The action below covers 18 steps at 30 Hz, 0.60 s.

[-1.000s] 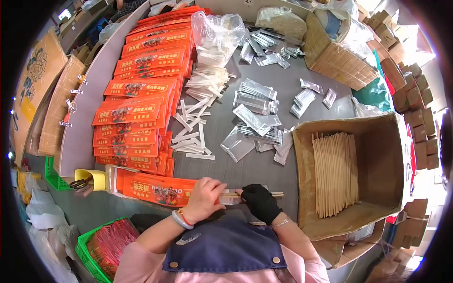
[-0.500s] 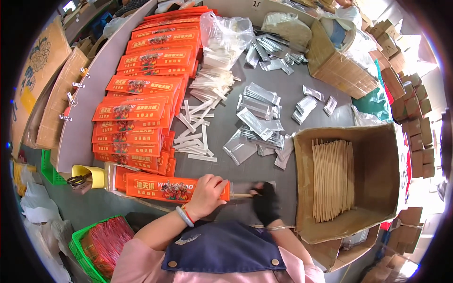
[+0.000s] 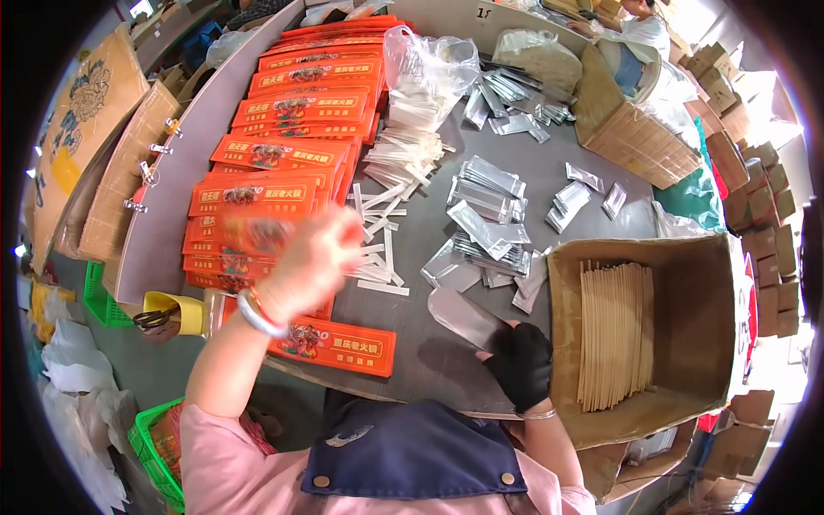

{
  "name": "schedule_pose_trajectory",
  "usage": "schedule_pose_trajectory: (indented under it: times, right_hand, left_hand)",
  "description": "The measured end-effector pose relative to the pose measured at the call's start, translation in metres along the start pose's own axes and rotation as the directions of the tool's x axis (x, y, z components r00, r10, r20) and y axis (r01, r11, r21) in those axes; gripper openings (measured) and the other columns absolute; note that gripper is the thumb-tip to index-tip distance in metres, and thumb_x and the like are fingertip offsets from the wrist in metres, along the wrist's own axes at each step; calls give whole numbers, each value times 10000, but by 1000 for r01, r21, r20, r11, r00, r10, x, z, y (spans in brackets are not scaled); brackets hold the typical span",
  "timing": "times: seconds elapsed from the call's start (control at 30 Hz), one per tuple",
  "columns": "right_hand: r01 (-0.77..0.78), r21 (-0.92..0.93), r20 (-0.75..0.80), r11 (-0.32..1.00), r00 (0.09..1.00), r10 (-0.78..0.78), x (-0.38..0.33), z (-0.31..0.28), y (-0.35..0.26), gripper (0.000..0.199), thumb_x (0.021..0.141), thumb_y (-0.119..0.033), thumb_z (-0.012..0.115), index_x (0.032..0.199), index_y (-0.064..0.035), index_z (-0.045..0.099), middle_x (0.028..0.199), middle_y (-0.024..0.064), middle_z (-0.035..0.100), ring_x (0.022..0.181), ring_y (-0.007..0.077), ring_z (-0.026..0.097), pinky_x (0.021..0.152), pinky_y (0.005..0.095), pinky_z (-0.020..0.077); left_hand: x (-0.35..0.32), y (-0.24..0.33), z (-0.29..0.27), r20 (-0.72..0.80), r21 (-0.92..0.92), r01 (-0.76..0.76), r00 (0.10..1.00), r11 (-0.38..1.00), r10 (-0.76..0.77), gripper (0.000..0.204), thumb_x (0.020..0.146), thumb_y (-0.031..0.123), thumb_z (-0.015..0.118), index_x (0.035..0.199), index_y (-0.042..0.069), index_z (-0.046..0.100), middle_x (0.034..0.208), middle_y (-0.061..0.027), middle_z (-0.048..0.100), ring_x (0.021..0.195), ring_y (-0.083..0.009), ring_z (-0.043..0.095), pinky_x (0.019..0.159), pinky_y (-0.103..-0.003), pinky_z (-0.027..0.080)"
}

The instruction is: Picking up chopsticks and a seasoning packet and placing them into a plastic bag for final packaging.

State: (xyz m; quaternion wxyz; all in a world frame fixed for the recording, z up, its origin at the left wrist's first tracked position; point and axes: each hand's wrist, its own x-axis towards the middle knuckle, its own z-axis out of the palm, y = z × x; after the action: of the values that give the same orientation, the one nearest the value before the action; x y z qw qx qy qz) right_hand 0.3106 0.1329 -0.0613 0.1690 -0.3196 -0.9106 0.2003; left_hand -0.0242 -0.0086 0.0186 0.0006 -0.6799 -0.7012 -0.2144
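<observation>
My left hand (image 3: 313, 262) is raised over the left pile of orange printed sleeves (image 3: 249, 196). Motion smears its fingers, and a blurred orange sleeve (image 3: 257, 233) is beside it; whether the hand holds that sleeve I cannot tell. Below, another orange sleeve (image 3: 343, 347) lies flat along the front table edge. My right hand (image 3: 521, 365), in a black fingerless glove, is closed on a flat, shiny grey strip with a rounded end (image 3: 463, 316). The strip points up and left, above the dark tabletop. Several silvery flat packets (image 3: 485, 225) lie beyond it.
Right of my glove is an open cardboard box (image 3: 687, 343) with many thin wooden sticks (image 3: 616, 335). Small white paper packets (image 3: 396, 159) are heaped mid-table. A yellow cup with scissors (image 3: 176, 313) is at the left edge. Another person (image 3: 639, 34) is at the far right.
My left hand has lifted off the front sleeve and swung up and left over the pile. My right hand has moved right and down, with the grey strip now clear of the sleeve.
</observation>
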Motion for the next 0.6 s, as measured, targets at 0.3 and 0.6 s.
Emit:
schedule_pose_trajectory:
  times: [0.3,0.6]
  right_hand:
    - [133,-78,165,988,979,-119,-11,0,-14,632,618,-473,818,1064,-80,605,956,77,606,938,288,566,864,454,373]
    - [274,16,357,961,897,-262,-9,47,-39,688,694,-567,747,1137,-65,588,1021,123,617,991,309,557,866,488,371]
  left_hand:
    - [-113,76,137,9,-72,605,796,793,-606,1023,609,538,851,1371,-20,456,1403,-236,406,1340,-441,319,1122,-581,200]
    - [-114,69,134,131,-149,583,812,799,-569,1054,631,526,844,1413,-23,399,1494,-242,328,1407,-453,205,1126,-624,122]
